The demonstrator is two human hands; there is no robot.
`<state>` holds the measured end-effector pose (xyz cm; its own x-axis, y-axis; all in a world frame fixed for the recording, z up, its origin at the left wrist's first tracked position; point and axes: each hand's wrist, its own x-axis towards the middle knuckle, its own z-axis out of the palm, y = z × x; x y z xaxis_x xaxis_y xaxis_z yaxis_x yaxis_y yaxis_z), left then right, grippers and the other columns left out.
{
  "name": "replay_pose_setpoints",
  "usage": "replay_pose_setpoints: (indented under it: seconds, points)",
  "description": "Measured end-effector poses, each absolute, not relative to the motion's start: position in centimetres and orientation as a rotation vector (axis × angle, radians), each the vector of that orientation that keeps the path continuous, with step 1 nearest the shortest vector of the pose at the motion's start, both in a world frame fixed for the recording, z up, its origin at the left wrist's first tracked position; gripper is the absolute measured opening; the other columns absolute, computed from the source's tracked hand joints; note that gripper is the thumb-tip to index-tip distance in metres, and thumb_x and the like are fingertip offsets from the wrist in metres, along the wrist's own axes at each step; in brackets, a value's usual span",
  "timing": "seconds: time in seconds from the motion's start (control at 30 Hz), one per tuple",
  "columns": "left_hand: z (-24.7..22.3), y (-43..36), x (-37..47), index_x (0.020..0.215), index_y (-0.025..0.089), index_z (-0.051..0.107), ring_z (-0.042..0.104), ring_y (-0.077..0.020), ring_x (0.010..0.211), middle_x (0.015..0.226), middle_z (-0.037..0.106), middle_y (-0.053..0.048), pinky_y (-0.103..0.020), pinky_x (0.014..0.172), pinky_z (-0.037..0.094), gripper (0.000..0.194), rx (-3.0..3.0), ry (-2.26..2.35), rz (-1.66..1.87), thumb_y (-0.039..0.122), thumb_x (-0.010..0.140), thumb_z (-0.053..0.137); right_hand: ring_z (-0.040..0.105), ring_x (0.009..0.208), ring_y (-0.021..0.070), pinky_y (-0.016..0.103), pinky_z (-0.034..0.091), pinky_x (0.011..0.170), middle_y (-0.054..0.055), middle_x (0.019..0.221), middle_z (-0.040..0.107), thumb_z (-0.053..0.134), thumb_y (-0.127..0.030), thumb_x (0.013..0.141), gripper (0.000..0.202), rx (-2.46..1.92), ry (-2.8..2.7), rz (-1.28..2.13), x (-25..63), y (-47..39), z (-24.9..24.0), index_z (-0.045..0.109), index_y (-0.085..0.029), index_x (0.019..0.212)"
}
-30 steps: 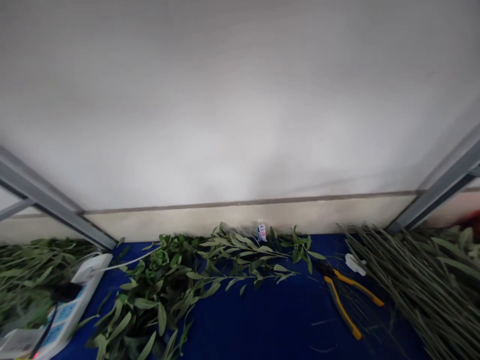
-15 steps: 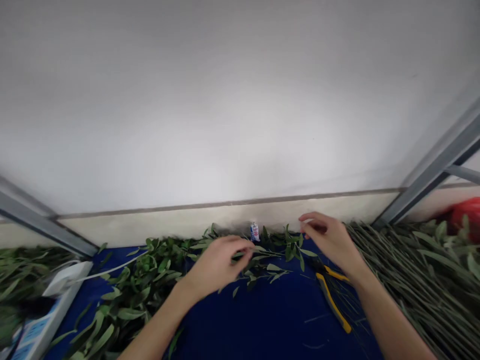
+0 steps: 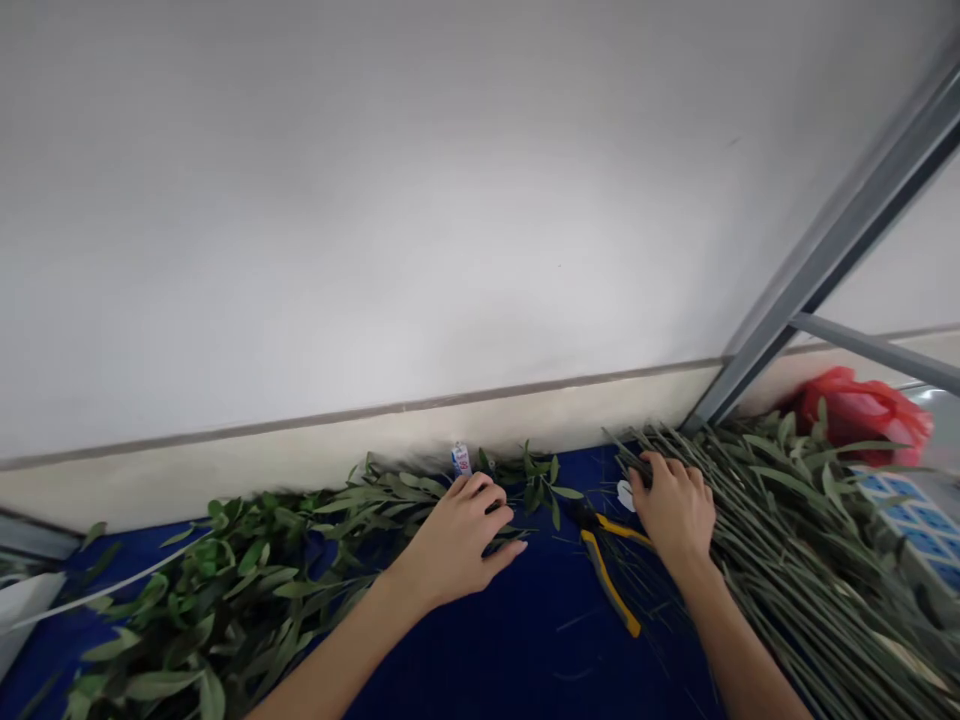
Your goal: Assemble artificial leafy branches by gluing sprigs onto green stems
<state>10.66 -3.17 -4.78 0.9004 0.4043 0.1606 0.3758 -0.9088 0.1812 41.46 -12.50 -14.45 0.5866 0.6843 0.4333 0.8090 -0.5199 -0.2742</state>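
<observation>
My left hand [image 3: 465, 535] is open above the blue surface [image 3: 480, 650], its fingers apart over the right end of the leafy sprigs [image 3: 397, 495]. Just behind its fingertips stands a small white and blue tube [image 3: 460, 460]. My right hand [image 3: 675, 505] reaches over the left edge of a bundle of long green stems [image 3: 780, 590], fingers spread on the stems. A small white disc [image 3: 625, 495] lies by its thumb. Between the hands are pliers with yellow and black handles [image 3: 609, 585] and a short leafy sprig [image 3: 541, 480].
A large leafy pile [image 3: 202, 610] covers the left side. Behind everything rises a white wall [image 3: 450, 200]. At the right are a grey metal post [image 3: 832, 245], a red plastic bag [image 3: 862, 410] and a blue and white box [image 3: 911, 520]. A white cable [image 3: 112, 590] crosses at left.
The view has turned to the right. My right hand has moved from above the sprig onto the stem bundle. My left hand's fingers have spread from a pinch.
</observation>
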Motion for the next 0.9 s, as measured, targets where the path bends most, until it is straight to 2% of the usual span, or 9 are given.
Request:
replay_pose_setpoints:
  seconds: [0.1, 0.17, 0.33, 0.47, 0.6, 0.67, 0.77, 0.83, 0.9]
  points:
    - [-4.9, -3.2, 11.0, 0.1, 0.017, 0.07, 0.057, -0.0297, 0.115, 0.107, 0.069, -0.009, -0.048, 0.104, 0.048, 0.022, 2.908, 0.59, 0.299, 0.037, 0.102, 0.06, 0.06, 0.099, 0.0358, 0.046, 0.043, 0.082, 0.016, 0.095, 0.076, 0.051, -0.03, 0.097, 0.03, -2.284, -1.266, -0.429, 42.6, -12.4, -15.5, 0.076, -0.017, 0.106]
    - [-5.1, -3.2, 11.2, 0.099, 0.017, 0.07, 0.057, -0.029, 0.114, 0.106, 0.069, -0.008, -0.048, 0.104, 0.049, 0.021, 2.9, 0.601, 0.291, 0.035, 0.102, 0.06, 0.061, 0.1, 0.0349, 0.046, 0.044, 0.085, 0.015, 0.099, 0.077, 0.05, -0.03, 0.099, 0.031, -2.214, -1.286, -0.463, 43.3, -12.4, -15.8, 0.077, -0.017, 0.105]
    - [-5.4, -3.5, 11.2, 0.097, 0.018, 0.07, 0.058, -0.0287, 0.113, 0.105, 0.07, -0.008, -0.047, 0.101, 0.05, 0.016, 2.886, 0.618, 0.298, 0.03, 0.102, 0.06, 0.067, 0.098, 0.0295, 0.043, 0.047, 0.092, 0.013, 0.1, 0.078, 0.048, -0.032, 0.102, 0.034, -2.046, -1.286, -0.522, 44.3, -12.6, -15.2, 0.077, -0.017, 0.112]
    - [-5.1, -3.9, 11.4, 0.098, 0.018, 0.07, 0.058, -0.028, 0.112, 0.106, 0.07, -0.007, -0.047, 0.101, 0.05, 0.014, 2.867, 0.608, 0.314, 0.027, 0.102, 0.06, 0.071, 0.09, 0.0271, 0.039, 0.051, 0.089, 0.013, 0.09, 0.078, 0.046, -0.038, 0.104, 0.039, -1.96, -1.276, -0.511, 43.6, -11.5, -14.3, 0.077, -0.017, 0.115]
    - [-4.7, -4.2, 11.8, 0.102, 0.019, 0.071, 0.06, -0.0266, 0.11, 0.106, 0.07, -0.007, -0.045, 0.101, 0.051, 0.014, 2.823, 0.588, 0.309, 0.027, 0.102, 0.06, 0.074, 0.083, 0.0221, 0.031, 0.053, 0.079, 0.009, 0.096, 0.08, 0.047, -0.037, 0.103, 0.037, -1.936, -1.325, -0.397, 42.9, -9.8, -12.6, 0.076, -0.019, 0.116]
    - [-4.5, -4.4, 11.9, 0.104, 0.019, 0.072, 0.061, -0.0264, 0.109, 0.107, 0.07, -0.006, -0.045, 0.1, 0.052, 0.014, 2.812, 0.584, 0.299, 0.027, 0.102, 0.06, 0.074, 0.081, 0.0236, 0.032, 0.052, 0.074, 0.009, 0.093, 0.08, 0.051, -0.037, 0.1, 0.032, -1.98, -1.32, -0.357, 43.0, -9.8, -11.5, 0.076, -0.02, 0.111]
    - [-4.3, -4.6, 11.9, 0.105, 0.019, 0.072, 0.062, -0.0267, 0.109, 0.108, 0.071, -0.007, -0.045, 0.099, 0.052, 0.015, 2.81, 0.586, 0.293, 0.027, 0.102, 0.059, 0.071, 0.072, 0.0267, 0.034, 0.046, 0.064, 0.006, 0.078, 0.077, 0.06, -0.04, 0.094, 0.023, -2.105, -1.291, -0.299, 43.6, -11.4, -10.1, 0.076, -0.023, 0.089]
    - [-4.3, -4.6, 11.9, 0.105, 0.019, 0.072, 0.063, -0.0262, 0.108, 0.107, 0.071, -0.007, -0.044, 0.098, 0.053, 0.016, 2.808, 0.576, 0.286, 0.027, 0.102, 0.058, 0.068, 0.068, 0.0279, 0.034, 0.041, 0.059, 0.005, 0.073, 0.074, 0.064, -0.047, 0.091, 0.027, -2.287, -1.303, -0.162, 43.9, -12.8, -9.7, 0.073, -0.025, 0.079]
    - [-4.3, -4.6, 12.0, 0.105, 0.019, 0.072, 0.064, -0.0256, 0.106, 0.107, 0.071, -0.006, -0.043, 0.097, 0.053, 0.016, 2.808, 0.56, 0.274, 0.026, 0.102, 0.058, 0.068, 0.071, 0.0286, 0.034, 0.038, 0.059, 0.006, 0.077, 0.074, 0.066, -0.052, 0.089, 0.03, -2.445, -1.372, 0.018, 44.1, -14.0, -9.7, 0.072, -0.025, 0.077]
